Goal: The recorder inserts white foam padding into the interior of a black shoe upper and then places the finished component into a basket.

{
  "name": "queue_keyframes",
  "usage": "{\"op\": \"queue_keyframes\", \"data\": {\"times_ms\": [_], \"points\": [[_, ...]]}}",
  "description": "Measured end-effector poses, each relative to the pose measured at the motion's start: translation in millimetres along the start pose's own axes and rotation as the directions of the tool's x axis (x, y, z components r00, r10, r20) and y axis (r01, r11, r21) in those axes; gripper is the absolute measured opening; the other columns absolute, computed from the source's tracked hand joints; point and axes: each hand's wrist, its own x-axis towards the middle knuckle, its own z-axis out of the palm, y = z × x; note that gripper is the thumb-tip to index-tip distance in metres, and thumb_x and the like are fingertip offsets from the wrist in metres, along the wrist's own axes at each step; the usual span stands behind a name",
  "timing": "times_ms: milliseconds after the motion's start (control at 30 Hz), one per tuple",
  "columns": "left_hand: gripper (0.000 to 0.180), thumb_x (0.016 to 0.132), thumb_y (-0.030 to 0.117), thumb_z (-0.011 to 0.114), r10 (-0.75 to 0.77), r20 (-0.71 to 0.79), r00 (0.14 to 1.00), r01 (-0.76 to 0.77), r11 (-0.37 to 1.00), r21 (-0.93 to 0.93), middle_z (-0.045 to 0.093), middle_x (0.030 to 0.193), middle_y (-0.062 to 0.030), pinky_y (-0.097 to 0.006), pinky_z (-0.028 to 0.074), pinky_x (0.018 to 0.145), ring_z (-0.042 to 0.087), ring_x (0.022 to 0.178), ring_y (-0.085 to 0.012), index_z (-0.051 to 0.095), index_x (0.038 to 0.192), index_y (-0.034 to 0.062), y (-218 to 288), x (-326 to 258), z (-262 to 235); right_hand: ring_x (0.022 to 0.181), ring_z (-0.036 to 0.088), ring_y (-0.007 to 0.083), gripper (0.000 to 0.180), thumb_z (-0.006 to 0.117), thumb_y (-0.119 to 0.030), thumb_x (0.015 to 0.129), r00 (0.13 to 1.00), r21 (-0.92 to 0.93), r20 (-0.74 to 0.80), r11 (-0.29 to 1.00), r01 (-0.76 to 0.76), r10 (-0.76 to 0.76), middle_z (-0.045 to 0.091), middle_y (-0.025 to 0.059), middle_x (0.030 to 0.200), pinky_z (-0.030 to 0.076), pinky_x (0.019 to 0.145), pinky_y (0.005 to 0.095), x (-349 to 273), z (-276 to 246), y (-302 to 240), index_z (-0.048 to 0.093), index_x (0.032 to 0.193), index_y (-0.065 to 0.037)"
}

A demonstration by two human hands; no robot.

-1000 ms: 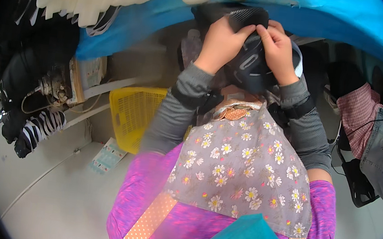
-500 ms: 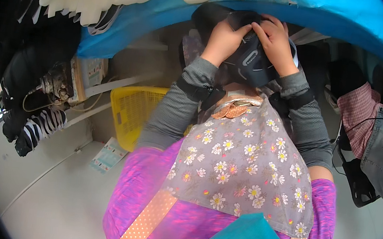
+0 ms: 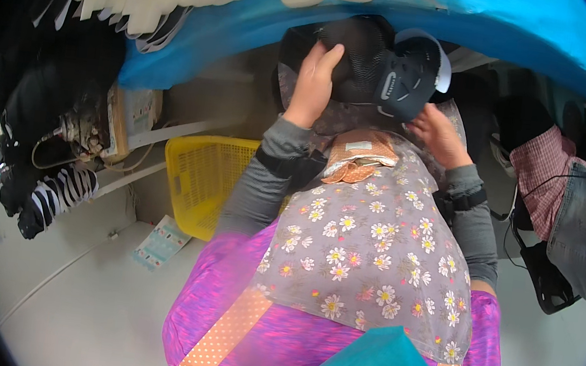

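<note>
Flowered grey cloth [image 3: 364,256] drapes over my lap. Above it, my right hand [image 3: 439,136] — fingers loosely open — sits just under the dark cap [image 3: 410,77]; my left hand [image 3: 314,80] grips its black mesh side, up by the blue tarp [image 3: 267,32].

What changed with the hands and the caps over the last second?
The right hand came off the dark caps and dropped lower, open, onto the grey patterned cloth. The navy cap now sits turned with its inside showing. The left hand kept its hold on the black cap. The yellow basket and the floral apron stayed put.
</note>
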Motion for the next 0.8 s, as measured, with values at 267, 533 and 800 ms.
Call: {"op": "queue_keyframes", "data": {"times_ms": [267, 533, 800], "points": [[0.033, 0.094, 0.022, 0.064, 0.125, 0.073, 0.990, -0.142, 0.739, 0.659, 0.044, 0.059, -0.0046, -0.029, 0.034, 0.053, 0.036, 0.059, -0.0092, 0.055, 0.075, -0.0036, 27.4, -7.9, -15.9, 0.122, 0.052, 0.0221, 0.045, 0.060, -0.021, 0.094, 0.950, 0.276, 0.309, 0.951, -0.140, 0.050, 0.057, 0.0092, 0.134, 0.036, 0.109, 0.0409, 19.8, 54.7, -1.7, 0.051, 0.135, -0.004], [0.025, 0.093, 0.017, 0.067, 0.268, -0.018, 0.963, -0.191, 0.730, 0.657, 0.043, 0.062, 0.0060, -0.023, 0.027, 0.052, 0.033, 0.060, -0.0033, 0.060, 0.077, -0.0011, 59.8, -2.5, -23.8, 0.113, 0.060, 0.0273, 0.042, 0.058, -0.018, 0.086, 0.970, 0.404, 0.241, 0.905, -0.133, 0.035, 0.065, 0.0141, 0.120, 0.042, 0.104, 0.0424, 25.3, 44.6, -8.0, 0.059, 0.122, 0.002], [0.027, 0.097, 0.027, 0.060, -0.142, -0.066, 0.988, 0.140, 0.989, -0.043, 0.054, 0.096, 0.0016, -0.026, 0.047, 0.074, 0.053, 0.083, -0.0076, 0.059, 0.113, 0.0057, 26.0, -7.0, -33.0, 0.121, 0.056, 0.0285, 0.047, 0.058, -0.026, 0.091, 0.980, 0.565, 0.199, 0.817, -0.113, -0.003, 0.061, 0.0153, 0.128, 0.040, 0.107, 0.0453, 15.0, 49.9, -12.3, 0.056, 0.129, 0.001]]}}
